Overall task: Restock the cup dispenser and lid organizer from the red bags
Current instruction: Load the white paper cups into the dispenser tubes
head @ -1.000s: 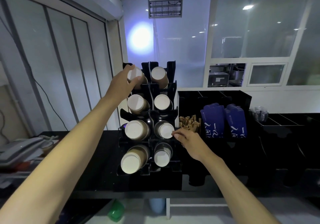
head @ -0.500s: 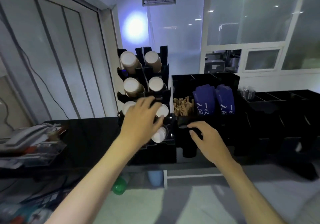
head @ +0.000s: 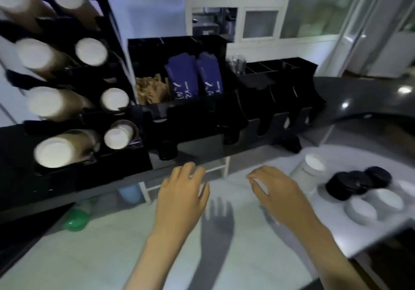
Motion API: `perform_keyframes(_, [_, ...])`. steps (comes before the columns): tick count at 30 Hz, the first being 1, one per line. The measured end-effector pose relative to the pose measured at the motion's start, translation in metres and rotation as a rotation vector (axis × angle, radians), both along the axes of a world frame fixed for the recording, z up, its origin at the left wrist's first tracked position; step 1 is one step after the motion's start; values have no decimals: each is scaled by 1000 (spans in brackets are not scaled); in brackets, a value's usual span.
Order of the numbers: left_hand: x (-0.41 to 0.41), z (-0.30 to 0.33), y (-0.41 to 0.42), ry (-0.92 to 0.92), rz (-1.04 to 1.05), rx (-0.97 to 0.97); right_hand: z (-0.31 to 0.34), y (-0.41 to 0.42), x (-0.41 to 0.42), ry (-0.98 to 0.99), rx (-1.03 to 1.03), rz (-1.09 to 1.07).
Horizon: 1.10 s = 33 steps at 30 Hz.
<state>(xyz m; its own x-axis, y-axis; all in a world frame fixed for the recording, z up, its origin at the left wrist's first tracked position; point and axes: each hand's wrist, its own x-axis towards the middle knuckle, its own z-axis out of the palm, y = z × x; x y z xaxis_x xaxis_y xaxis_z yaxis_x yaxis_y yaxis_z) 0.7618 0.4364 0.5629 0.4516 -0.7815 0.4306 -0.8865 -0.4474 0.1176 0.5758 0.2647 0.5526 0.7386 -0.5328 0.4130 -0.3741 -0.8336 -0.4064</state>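
Two bare forearms showing no sleeves, left hand [head: 182, 196] wearing no glove or ring, right hand [head: 276, 192] likewise wearing nothing

**Cup stacks, sleeves and lids: the tally**

Eight cup stacks [head: 52, 152] show in the black dispenser [head: 125, 161], two columns of four, white ends facing out. Two blue sleeve packs [head: 183, 78] stand side by side in the organizer [head: 202, 114], beside one heap of brown pieces [head: 151, 91]. Two bare hands hover low, the left hand [head: 182, 196] and the right hand [head: 277, 192], both empty. One stack of black lids [head: 357, 183] lies at right, near one white cup stack [head: 311, 169]; the white lids [head: 361, 210] are too blurred to count.
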Motion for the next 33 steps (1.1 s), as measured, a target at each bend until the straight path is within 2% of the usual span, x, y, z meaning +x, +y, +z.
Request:
perform_keyframes(3, [-26,-17,-24,71,-64,37,8,-15,-29,-88,46,17])
perform_keyframes(6, [-52,-30,-48,120,-104,80,25,-45,-50,-162,-21,-37])
perform_keyframes(11, [-93,-48,-81,184,-85,152,17,-128,-69,-140,-37,-134])
perform_keyframes(14, [-120,-56,-95,274,3,162,-9,-165,-78,-126,180,-126])
perform_keyframes(16, [-138,-63,-102,311,51,168,-31,-177,-84,-211,286,-80])
perform_keyframes(19, [-163,-69,-115,329,126,174,-55,-184,-91,-345,308,-68])
perform_keyframes(23, [-195,-64,-129,380,239,160,-67,-192,-91,-403,412,-24])
perform_keyframes(27, [-222,-62,-131,407,309,158,-90,-200,-92,-305,647,84])
perform_keyframes(33, [-247,-69,-124,419,408,168,-143,-207,-106,-212,872,91])
